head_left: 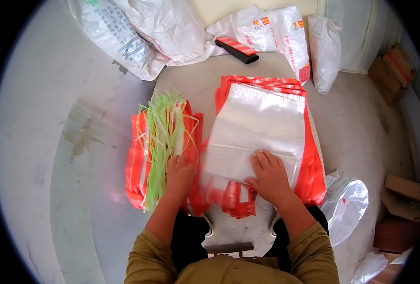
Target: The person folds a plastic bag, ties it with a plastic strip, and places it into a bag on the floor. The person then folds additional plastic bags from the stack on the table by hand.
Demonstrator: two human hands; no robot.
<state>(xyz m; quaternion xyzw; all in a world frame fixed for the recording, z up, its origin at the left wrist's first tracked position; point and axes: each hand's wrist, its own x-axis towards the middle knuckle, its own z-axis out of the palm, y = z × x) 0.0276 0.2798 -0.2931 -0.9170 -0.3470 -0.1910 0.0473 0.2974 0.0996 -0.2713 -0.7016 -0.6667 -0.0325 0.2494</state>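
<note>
A stack of clear plastic bags [257, 123] lies on top of red bags [312, 175], right of centre. My right hand [270, 176] rests on the lower part of the clear stack, its fingers spread. To the left, a bundle of green and pale strips [161, 137] lies over folded red bags [136, 165]. My left hand [179, 175] is beside the strips, over red plastic; its fingertips are hard to make out. A small red and clear piece [238, 201] hangs at the near edge between my hands.
White printed sacks [162, 28] line the far side, with a black and red roll [238, 49] before them. A clear plastic bag [347, 208] lies on the floor at the right, near cardboard boxes [404, 194]. A wooden bar [229, 248] shows between the legs.
</note>
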